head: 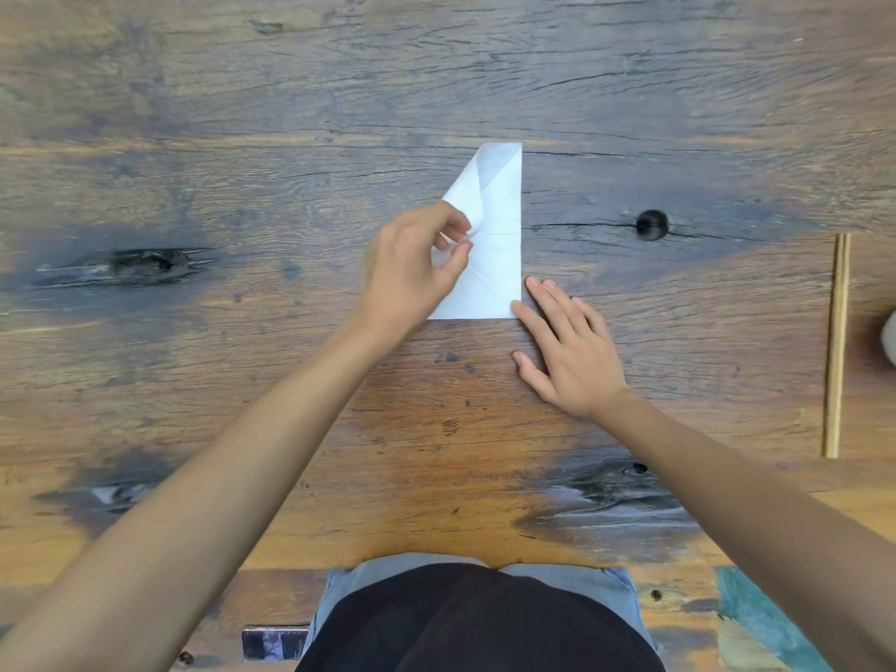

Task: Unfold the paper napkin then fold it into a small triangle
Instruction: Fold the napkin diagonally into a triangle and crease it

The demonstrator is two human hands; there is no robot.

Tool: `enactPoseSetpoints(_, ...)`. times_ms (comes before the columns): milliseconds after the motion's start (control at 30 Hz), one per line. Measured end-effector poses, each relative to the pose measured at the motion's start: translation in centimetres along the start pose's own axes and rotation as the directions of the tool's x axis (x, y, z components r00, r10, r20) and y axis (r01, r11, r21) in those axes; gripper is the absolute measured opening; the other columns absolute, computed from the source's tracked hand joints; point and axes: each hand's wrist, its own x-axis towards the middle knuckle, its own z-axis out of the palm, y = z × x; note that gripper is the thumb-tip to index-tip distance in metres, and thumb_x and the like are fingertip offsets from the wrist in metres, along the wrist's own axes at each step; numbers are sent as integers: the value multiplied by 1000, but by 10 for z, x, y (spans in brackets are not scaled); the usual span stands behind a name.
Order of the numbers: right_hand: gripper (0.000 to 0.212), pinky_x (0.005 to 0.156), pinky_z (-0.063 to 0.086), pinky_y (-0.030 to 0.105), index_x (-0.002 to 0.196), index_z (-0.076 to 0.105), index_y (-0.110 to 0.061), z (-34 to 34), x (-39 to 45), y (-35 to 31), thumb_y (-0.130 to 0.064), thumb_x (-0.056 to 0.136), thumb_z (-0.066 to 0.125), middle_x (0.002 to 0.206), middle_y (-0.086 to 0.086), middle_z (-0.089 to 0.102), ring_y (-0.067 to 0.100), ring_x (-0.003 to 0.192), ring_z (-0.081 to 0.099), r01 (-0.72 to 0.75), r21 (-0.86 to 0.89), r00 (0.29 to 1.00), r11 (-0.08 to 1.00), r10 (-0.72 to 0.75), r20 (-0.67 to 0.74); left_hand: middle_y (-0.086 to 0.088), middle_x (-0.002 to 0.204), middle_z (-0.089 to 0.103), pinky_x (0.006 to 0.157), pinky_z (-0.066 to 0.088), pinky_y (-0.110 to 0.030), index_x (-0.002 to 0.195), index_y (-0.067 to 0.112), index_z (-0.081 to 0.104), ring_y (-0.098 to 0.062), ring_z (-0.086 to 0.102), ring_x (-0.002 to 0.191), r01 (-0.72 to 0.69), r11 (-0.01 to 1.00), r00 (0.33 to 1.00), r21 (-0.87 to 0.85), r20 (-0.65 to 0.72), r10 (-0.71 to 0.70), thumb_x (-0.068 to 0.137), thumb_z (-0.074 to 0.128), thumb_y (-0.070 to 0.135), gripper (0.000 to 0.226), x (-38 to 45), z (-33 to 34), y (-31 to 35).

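Weathered wooden tabletop (242, 114) is carrying the paper napkin (499, 264); left hand (412, 269) fingers are pinching its flap, right hand (567, 346) is lying flat, fingers released, touching its corner, chopsticks (836, 346) well apart.

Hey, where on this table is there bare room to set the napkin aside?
The wooden table is bare left of the white paper napkin and beyond it. Right is narrower, ending at the wooden chopsticks. The middle is crowded by the left hand and right hand.
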Motion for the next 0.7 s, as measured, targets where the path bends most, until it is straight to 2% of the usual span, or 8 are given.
enactPoseSetpoints(133, 63, 124, 28, 45, 158, 43, -17, -4, 0, 1, -52, 105, 44, 172, 10, 28, 25, 158, 30, 2, 21, 1000, 1000, -2, 3, 3, 95, 75, 78, 54, -39, 102, 12, 70, -22, 70, 88, -68, 993, 996, 96, 60, 63, 91, 67, 16, 12, -11, 16, 7)
enactPoseSetpoints(200, 64, 124, 29, 46, 158, 42, -16, -7, 2, 1, -52, 105, 45, 172, 8, 28, 24, 159, 28, -21, 97, 1000, 995, 19, 18, 4, 97, 75, 80, 53, -41, 103, 14, 70, -23, 69, 91, -81, 987, 993, 138, 102, 67, 92, 65, 17, 13, -14, 24, 9)
enactPoseSetpoints(333, 65, 121, 22, 40, 160, 35, -17, -14, -2, 3, -50, 105, 47, 174, 5, 20, 23, 162, 19, -192, 297, 981, 935, 185, 52, 4, 97, 74, 81, 47, -40, 102, 15, 70, -27, 66, 93, -120, 968, 983, 221, 165, 84, 92, 64, 17, 11, -21, 39, 8)
enactPoseSetpoints(433, 63, 121, 21, 38, 158, 37, -14, -15, -12, 12, -48, 106, 45, 174, 6, 22, 22, 161, 19, -287, 269, 957, 919, 289, 36, 0, 99, 74, 83, 44, -42, 104, 14, 69, -30, 64, 96, -166, 946, 967, 279, 233, 101, 92, 63, 16, 13, -27, 49, 7)
enactPoseSetpoints(567, 64, 122, 27, 44, 156, 41, -12, -7, -16, 14, -50, 105, 46, 173, 9, 25, 25, 160, 23, -273, 121, 962, 954, 275, 4, -4, 100, 73, 83, 43, -43, 106, 14, 70, -32, 64, 98, -247, 917, 937, 312, 318, 144, 91, 65, 16, 16, -32, 60, 8)
enactPoseSetpoints(700, 62, 119, 29, 44, 155, 41, -14, -5, -17, 14, -50, 104, 46, 173, 8, 25, 24, 160, 25, -262, 110, 964, 959, 266, -25, -5, 99, 73, 80, 46, -44, 107, 14, 72, -33, 65, 94, -293, 904, 925, 312, 331, 186, 91, 69, 20, 18, -34, 65, 4)
